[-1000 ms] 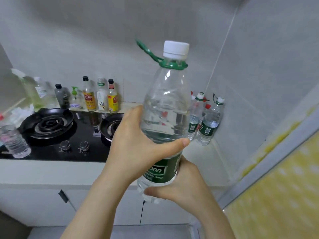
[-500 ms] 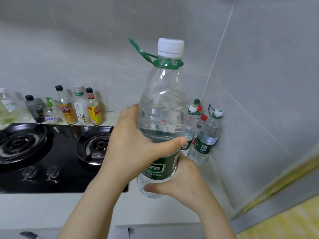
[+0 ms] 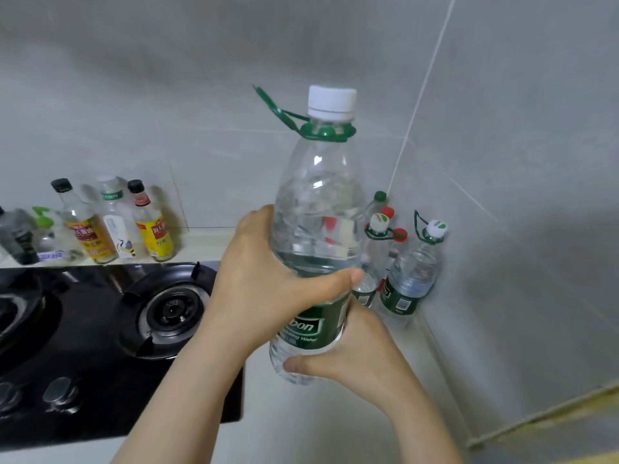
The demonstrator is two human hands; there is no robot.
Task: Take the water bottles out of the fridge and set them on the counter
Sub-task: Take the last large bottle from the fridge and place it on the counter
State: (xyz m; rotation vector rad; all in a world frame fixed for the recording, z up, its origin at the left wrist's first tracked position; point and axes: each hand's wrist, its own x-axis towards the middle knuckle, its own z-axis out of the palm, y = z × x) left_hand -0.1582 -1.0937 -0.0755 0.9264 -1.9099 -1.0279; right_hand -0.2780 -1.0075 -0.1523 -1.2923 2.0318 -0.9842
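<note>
Black glass gas hob (image 3: pixel 83 346) fills the lower left of the frame, its round burner (image 3: pixel 170 309) nearest the centre. Behind it, along the tiled wall at the left, stands a row of glass condiment bottles with yellow and white labels (image 3: pixel 90 229).

Just right of the burner, at the centre of the frame, the left hand (image 3: pixel 264 286) wraps the middle of a large clear plastic water bottle with a white cap, a green carrying loop at the neck and a green label (image 3: pixel 318 195). Its thumb lies across the front of the bottle and its fingers curl round the back. The bottle is upright, part full, and held in the air above the pale counter (image 3: pixel 301 430), touching nothing but the two hands.

Below and to the right, the right hand (image 3: pixel 365 356) cups the bottle's lower end, thumb pressed on the ribbed base and fingers closed behind the label.

At the right, in the corner where the two tiled walls meet, a cluster of smaller clear water bottles with green labels (image 3: pixel 413 276) stands on the counter.

As I judge it, the step in hand is the carry to the counter, with this bottle out of the fridge and not yet set down. The next move calls for lowering it straight down onto the bare counter between the hob's edge and the corner cluster. It should be kept level so that the base lands flat, and clear of the bottles standing there, before either hand lets go.
</note>
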